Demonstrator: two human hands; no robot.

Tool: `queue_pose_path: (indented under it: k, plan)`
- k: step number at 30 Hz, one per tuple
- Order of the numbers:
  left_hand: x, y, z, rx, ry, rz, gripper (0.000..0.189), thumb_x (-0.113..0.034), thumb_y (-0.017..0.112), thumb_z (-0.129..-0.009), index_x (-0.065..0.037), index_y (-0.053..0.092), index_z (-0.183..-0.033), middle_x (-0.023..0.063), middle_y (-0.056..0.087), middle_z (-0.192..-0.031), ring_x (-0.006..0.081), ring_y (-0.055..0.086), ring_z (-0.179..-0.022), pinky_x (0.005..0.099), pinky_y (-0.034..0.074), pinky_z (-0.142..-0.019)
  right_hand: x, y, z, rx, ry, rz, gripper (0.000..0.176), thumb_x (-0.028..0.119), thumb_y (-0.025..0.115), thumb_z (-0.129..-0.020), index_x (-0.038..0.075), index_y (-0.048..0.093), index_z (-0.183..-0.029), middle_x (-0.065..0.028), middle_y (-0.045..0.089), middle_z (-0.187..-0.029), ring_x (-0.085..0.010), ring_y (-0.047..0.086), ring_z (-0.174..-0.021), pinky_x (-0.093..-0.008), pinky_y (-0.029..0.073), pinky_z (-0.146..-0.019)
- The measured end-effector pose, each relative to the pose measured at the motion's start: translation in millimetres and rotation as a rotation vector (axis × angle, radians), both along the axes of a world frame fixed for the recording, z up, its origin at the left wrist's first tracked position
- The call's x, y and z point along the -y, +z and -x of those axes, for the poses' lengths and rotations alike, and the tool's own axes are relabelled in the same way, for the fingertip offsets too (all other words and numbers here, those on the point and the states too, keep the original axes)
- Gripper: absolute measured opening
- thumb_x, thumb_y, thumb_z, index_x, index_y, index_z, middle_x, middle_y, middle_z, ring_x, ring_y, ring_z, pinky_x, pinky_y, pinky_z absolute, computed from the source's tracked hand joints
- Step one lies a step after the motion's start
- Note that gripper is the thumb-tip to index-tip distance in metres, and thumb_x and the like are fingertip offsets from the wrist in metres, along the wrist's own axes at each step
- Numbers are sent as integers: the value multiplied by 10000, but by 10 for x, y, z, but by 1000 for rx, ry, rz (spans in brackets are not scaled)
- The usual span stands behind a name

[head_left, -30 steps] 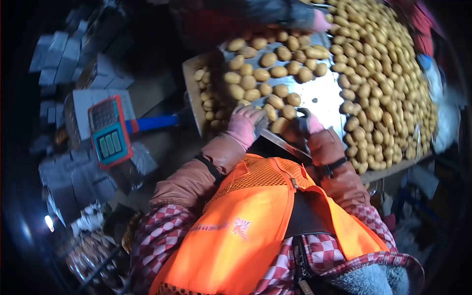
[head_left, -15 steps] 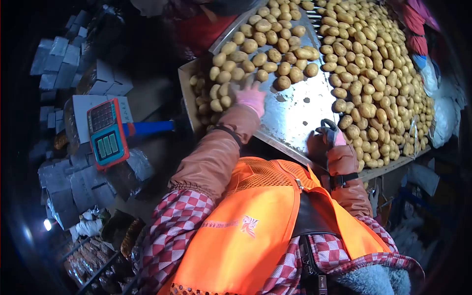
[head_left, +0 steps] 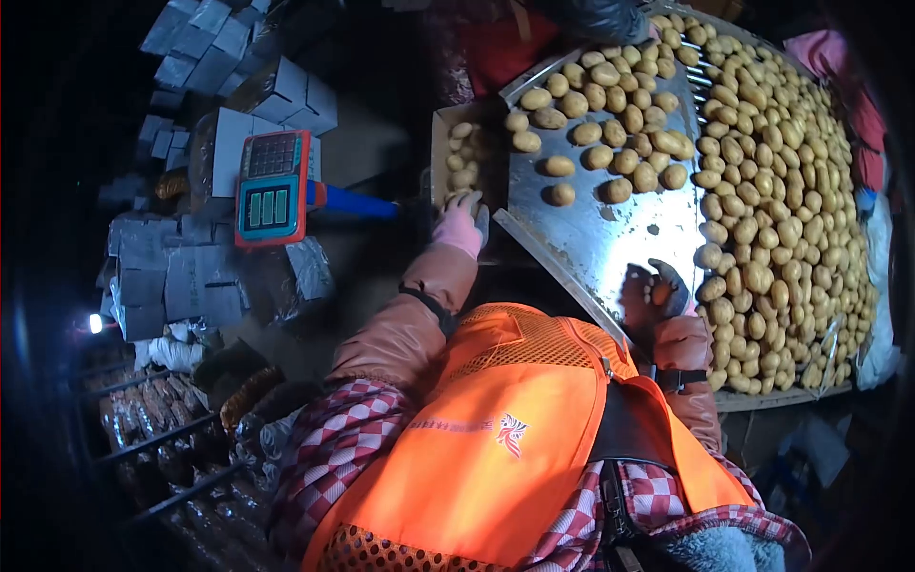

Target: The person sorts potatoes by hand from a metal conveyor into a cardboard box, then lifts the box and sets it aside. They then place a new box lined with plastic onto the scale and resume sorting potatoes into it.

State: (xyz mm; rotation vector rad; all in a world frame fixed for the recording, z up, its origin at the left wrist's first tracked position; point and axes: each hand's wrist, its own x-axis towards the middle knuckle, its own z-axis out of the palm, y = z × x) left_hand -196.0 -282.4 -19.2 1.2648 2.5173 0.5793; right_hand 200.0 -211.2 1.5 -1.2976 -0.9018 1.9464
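My left hand (head_left: 461,226), in a pink glove with greyish fingers, reaches over the near end of a cardboard box (head_left: 494,181); its fingers are apart, close to the potatoes (head_left: 462,157) inside. Beside the box lies a metal tray (head_left: 610,234) with loose potatoes (head_left: 599,95) on its far part. Over the tray's near right part is my right hand (head_left: 670,289), in a dark and pink glove, its fingers curled round something brownish that I cannot make out. A large heap of potatoes (head_left: 772,210) lies to the right of the tray.
A scale display (head_left: 272,189) on a blue arm stands to the left, near stacked cartons (head_left: 205,272). At the top, a co-worker's gloved hand (head_left: 610,19) is beside the tray. A person's pink sleeve (head_left: 867,143) shows at the far right.
The view has shifted, so the scene sits farther right. My left hand has left the tray's potatoes for the near end of the box. Fewer potatoes lie at the tray's left side.
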Motion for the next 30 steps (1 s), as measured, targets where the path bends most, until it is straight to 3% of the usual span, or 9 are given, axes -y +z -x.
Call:
queue_pose_path:
  k: [6,9,13,16,18,19,22,24,30]
  plan:
    - [133,-20,88,-63,159,408,677,-437,654,-857,-214,439,-1459,163,481,-1445,363,481,-1311,477,399,-1090,-168,-51,116,-203,158,226,362,210,599,-925,-3,576,-1218,-86,633,-854,-191,611,-749,-343,535,-721]
    - [242,-609,379,-184,302,487,775,-580,610,-835,-208,384,-1477,119,583,-1341,395,556,-1209,493,404,-1060,-197,-65,340,-210,194,241,373,268,552,-949,-16,614,-1183,-80,610,-799,-197,593,-732,-360,532,-729]
    - [326,-797,608,84,467,599,785,-555,645,-839,-174,372,-1469,120,597,-1339,365,575,-1213,489,442,-1025,-84,-18,712,-129,241,167,436,279,671,-914,-6,586,-1232,-47,605,-818,-180,597,-657,-292,497,-603]
    - [344,-955,814,254,442,602,597,-466,664,-862,-120,536,-1331,169,635,-1263,364,599,-1181,462,481,-985,89,385,1163,823,671,-1101,443,332,740,-872,-5,633,-1138,-46,597,-779,-150,588,-649,-278,481,-574]
    - [393,-1099,1027,353,357,619,427,-375,659,-888,-79,643,-1195,207,658,-1194,370,616,-1148,441,500,-964,142,139,1139,747,547,-683,458,360,769,-845,-3,646,-1095,-45,589,-748,-144,591,-651,-278,480,-562]
    - [365,-832,983,224,281,548,252,-251,610,-912,-54,707,-1034,235,668,-1120,405,630,-1085,444,518,-932,141,103,1179,777,537,-665,454,359,772,-842,0,650,-1090,-45,589,-739,-145,596,-658,-281,483,-567]
    - [425,-905,1345,254,187,569,266,-186,543,-925,-49,696,-1094,226,662,-1149,399,621,-1117,465,511,-941,148,169,1385,1011,646,-964,420,325,760,-852,9,659,-1110,-47,599,-725,-154,614,-692,-293,502,-606]
    - [407,-1028,1604,236,143,647,367,-359,578,-924,-64,688,-1112,220,664,-1161,395,624,-1112,469,502,-947,143,455,1486,196,253,179,388,219,620,-909,12,625,-1238,-61,652,-857,-199,642,-804,-339,536,-726]
    - [524,-1099,2066,216,91,682,444,-460,597,-925,-125,662,-1209,206,640,-1227,402,599,-1161,478,486,-980,294,211,1852,25,357,219,415,320,591,-941,38,602,-1246,-87,641,-891,-197,640,-803,-311,534,-666]
